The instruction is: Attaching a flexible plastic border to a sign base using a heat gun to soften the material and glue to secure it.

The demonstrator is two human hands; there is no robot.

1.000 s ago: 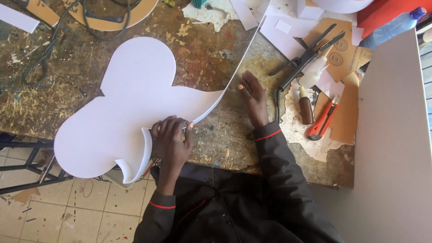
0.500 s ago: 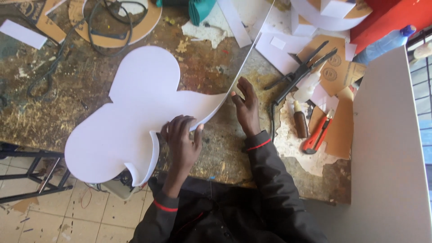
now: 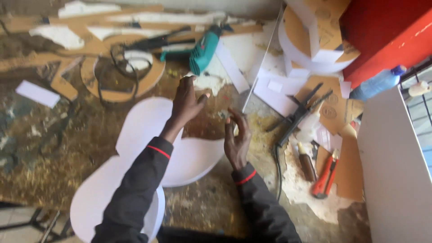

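Both arms are reaching far over the desk [image 3: 54, 148]. Left hand [image 3: 186, 101] is hovering raised, fingers spread wide, holding nothing. Right hand [image 3: 237, 139] is pinching the thin white strip [image 3: 258, 72] running far-right. White cutout board [image 3: 148, 153] is lying flat beneath both forearms, overhanging the near edge.

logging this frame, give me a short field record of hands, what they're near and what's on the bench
left hand: raised, fingers spread, holds nothing
right hand: lifted, fingers at thin white strip
white cutout: flat on bench, under both arms
teal drill: beyond left hand
orange knife: right of right hand
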